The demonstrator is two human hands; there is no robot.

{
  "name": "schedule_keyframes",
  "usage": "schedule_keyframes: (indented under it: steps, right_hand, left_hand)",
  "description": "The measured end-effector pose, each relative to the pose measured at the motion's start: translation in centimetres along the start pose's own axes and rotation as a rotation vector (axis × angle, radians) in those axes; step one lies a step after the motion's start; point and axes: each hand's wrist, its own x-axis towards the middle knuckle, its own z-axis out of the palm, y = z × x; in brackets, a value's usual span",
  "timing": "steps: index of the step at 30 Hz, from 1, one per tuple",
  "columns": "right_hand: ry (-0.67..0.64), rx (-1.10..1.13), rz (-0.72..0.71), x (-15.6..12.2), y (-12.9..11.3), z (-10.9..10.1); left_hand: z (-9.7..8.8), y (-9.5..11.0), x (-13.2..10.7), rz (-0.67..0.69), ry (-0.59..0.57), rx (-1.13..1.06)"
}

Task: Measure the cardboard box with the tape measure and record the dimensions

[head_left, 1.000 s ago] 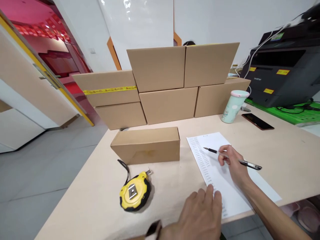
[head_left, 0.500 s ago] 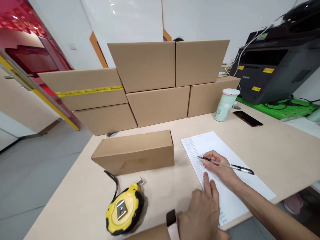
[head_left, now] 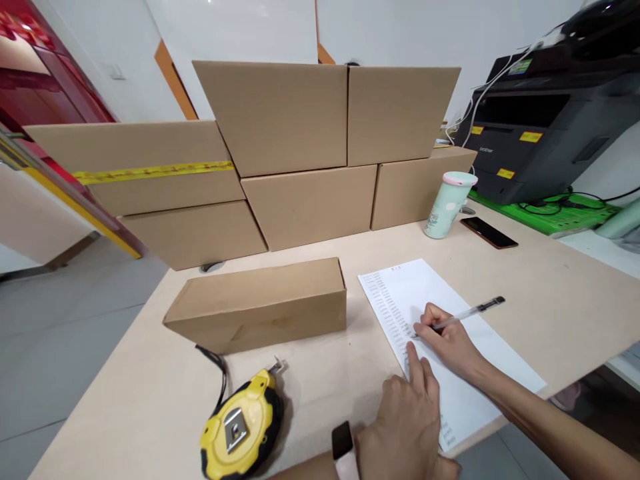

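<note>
My right hand (head_left: pixel 447 340) grips a black and clear pen (head_left: pixel 473 311) with its tip down on the printed column of a white sheet of paper (head_left: pixel 480 347). My left hand (head_left: pixel 407 420) lies flat on the sheet's near left edge, index finger stretched along the printed column, a watch at the wrist. A long closed cardboard box (head_left: pixel 260 303) lies on the table just left of the sheet. In front of that box a yellow tape measure (head_left: pixel 240 427) rests on its side.
A wall of stacked cardboard boxes (head_left: pixel 300 153) stands along the back of the beige table (head_left: pixel 560 293), one with a yellow tape strip. A mint cup (head_left: pixel 443 207), a dark phone (head_left: pixel 489 233) and a black printer (head_left: pixel 545 127) sit at the right.
My right hand drew nearer and tilted the pen upright, setting its tip onto the sheet. My left hand slid forward along the paper's edge. The view shifted closer and to the left.
</note>
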Motion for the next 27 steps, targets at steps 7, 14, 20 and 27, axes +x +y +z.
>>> schedule_keyframes:
  steps: [7,14,20,27]
  right_hand:
    - [-0.01,-0.034,0.005,-0.2,0.3,0.2]
    - [-0.029,-0.083,0.002,-0.1,0.3,0.3]
    - [-0.023,-0.081,-0.017,-0.1,0.2,0.4]
    - [-0.013,-0.068,-0.019,-0.1,0.2,0.4]
  left_hand:
    - [0.1,0.0,-0.3,-0.009,0.034,-0.022]
    - [0.2,0.1,-0.5,-0.002,0.089,0.032]
    - [-0.1,0.0,-0.3,0.008,0.072,0.056]
    - [-0.8,-0.1,-0.2,0.024,0.025,0.092]
